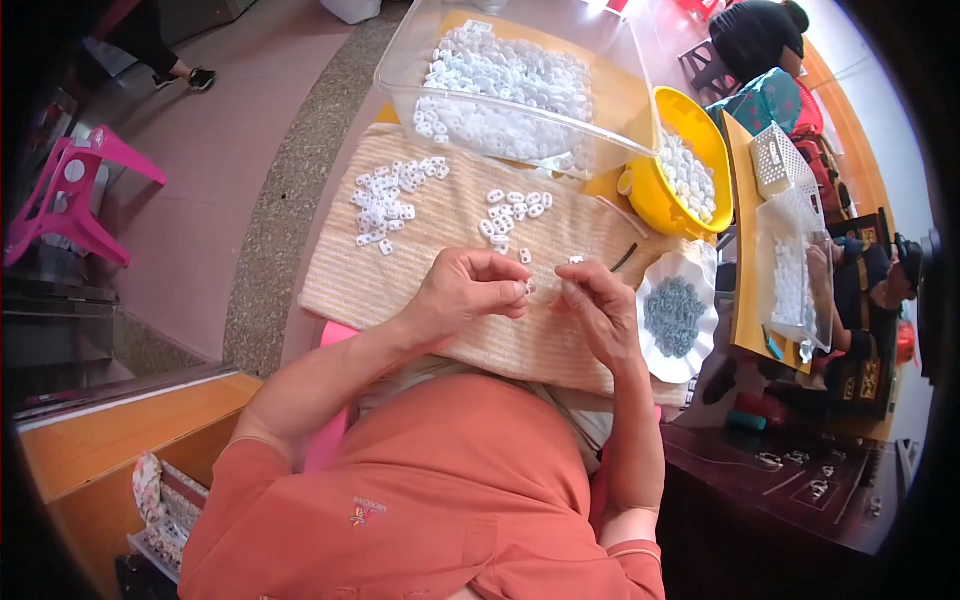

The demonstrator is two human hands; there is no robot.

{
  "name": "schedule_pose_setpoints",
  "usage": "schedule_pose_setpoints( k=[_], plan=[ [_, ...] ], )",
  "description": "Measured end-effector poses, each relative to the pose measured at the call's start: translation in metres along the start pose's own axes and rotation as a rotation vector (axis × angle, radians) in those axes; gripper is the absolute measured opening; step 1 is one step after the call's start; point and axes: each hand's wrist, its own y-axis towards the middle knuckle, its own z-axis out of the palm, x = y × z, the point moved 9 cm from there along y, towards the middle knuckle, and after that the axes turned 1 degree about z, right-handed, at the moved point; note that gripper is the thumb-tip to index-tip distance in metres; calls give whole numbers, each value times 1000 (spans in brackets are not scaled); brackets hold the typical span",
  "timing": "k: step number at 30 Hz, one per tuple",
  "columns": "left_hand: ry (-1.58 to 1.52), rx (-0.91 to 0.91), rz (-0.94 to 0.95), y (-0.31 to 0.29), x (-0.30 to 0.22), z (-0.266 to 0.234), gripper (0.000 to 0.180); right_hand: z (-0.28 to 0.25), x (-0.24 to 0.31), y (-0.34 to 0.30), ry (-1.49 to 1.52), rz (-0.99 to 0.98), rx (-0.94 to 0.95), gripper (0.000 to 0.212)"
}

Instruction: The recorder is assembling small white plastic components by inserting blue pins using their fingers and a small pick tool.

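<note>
My left hand [465, 284] is closed in a pinch, with a small whitish piece [529, 287] showing at its fingertips. A short gap away, my right hand [602, 308] is also pinched; what its fingertips hold is too small to make out. Just beyond them lie a single white two-hole plastic piece [525, 256] and another white piece [575, 260] by the right fingers. Farther out on the striped beige towel [400, 285] rest a small group of these pieces [515, 212] and a larger heap [385, 197] at the left.
Behind the towel stands a clear plastic bin [520, 125] of white pieces. A yellow bowl [722, 140] holds more. At right, a fluted white dish [672, 374] carries small grey parts [674, 318], near a dark thin stick [625, 257]. Another person's hand [817, 268] reaches a white tray [800, 320].
</note>
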Motion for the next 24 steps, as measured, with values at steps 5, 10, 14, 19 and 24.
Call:
schedule_pose_setpoints(
  k=[5,10,14,19,24],
  plan=[
    [-9,6,16,0,2,1,17,6,18,-5,130,-59,-13,20],
    [-10,22,7,-1,1,4,16,16,18,-8,292,-69,-21,23],
    [-24,46,11,-1,0,8,16,24,18,-8,344,-78,-21,27],
    [-41,50,10,-1,3,7,17,32,8,-11,559,89,-61,24],
    [-53,59,11,-2,0,9,17,34,7,-14,623,137,-43,20]
  ],
)
